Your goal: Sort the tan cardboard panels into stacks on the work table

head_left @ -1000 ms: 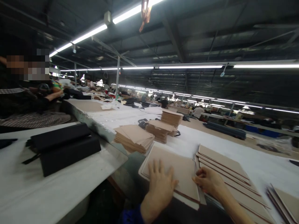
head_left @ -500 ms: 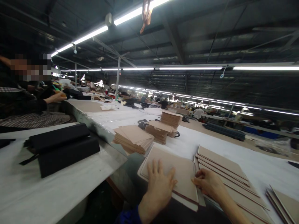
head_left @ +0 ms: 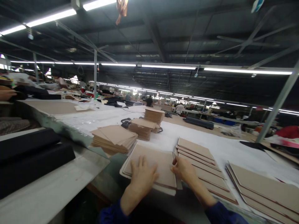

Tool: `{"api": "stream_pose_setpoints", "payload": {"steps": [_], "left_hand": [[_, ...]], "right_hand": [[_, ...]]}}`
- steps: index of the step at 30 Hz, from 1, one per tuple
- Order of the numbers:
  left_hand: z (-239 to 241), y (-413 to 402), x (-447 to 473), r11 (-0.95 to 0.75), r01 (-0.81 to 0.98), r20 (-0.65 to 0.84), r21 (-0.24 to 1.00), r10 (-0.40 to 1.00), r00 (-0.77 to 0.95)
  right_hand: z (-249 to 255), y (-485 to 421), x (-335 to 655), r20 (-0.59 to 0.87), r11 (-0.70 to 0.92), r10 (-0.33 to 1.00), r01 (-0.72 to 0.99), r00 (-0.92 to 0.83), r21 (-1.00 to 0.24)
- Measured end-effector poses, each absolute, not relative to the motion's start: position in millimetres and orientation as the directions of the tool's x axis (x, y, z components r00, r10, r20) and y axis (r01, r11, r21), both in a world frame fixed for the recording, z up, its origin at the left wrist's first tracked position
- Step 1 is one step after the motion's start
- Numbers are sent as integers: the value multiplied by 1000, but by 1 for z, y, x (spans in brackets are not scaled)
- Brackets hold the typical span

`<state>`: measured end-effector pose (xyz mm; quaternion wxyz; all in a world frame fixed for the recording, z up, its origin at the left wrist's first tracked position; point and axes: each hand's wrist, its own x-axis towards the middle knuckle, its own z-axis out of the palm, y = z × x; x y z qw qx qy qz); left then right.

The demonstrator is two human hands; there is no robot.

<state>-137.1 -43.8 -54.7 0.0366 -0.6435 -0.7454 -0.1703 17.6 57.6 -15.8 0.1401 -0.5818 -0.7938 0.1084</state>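
Observation:
A tan rectangular panel (head_left: 161, 160) with a darker edge lies over paler sheets at the near edge of the white-covered table. My left hand (head_left: 143, 175) rests flat on it, fingers spread. At the panel's right edge, my right hand (head_left: 185, 169) has thumb and fingertips pinched on the border; the exact grip is partly hidden by the fingers. Just right of that hand, several similar panels (head_left: 198, 157) lie overlapped in a fanned row. Farther right sits another fanned group of tan panels (head_left: 263, 183).
Behind the panel stand a stack of tan sheets (head_left: 114, 137) and taller stacks (head_left: 153, 116) with black straps. Black folded pieces (head_left: 35, 155) lie on a side table (head_left: 77, 177) at left. A metal post (head_left: 277, 102) rises at right. A co-worker's hand (head_left: 7, 94) shows at far left.
The view has swung to the right, so the scene shifts left and more of the right-hand panels shows. Both hands keep nearly the same place on the panel.

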Motion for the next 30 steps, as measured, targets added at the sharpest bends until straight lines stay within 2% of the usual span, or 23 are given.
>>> {"api": "stream_pose_setpoints", "payload": {"steps": [3, 10, 17, 25, 30], "left_hand": [[-54, -42, -134, 19, 977, 256, 214, 964, -74], [-69, -41, -138, -65, 976, 280, 207, 960, 4], [-53, -41, -139, -81, 966, 207, 244, 978, 30], [-47, -39, -132, 34, 952, 99, 304, 993, -67], [-51, -37, -130, 60, 962, 78, 268, 993, -83]], "right_hand": [[-18, 62, 24, 108, 306, 952, 881, -286, -360], [-21, 92, 32, 143, 305, 951, 766, -274, -565], [-22, 118, 3, 251, 353, 934, 747, -252, -564], [-14, 137, -12, 181, 249, 968, 676, -172, -693], [-9, 124, -4, 49, 180, 965, 515, -258, -838]]}}
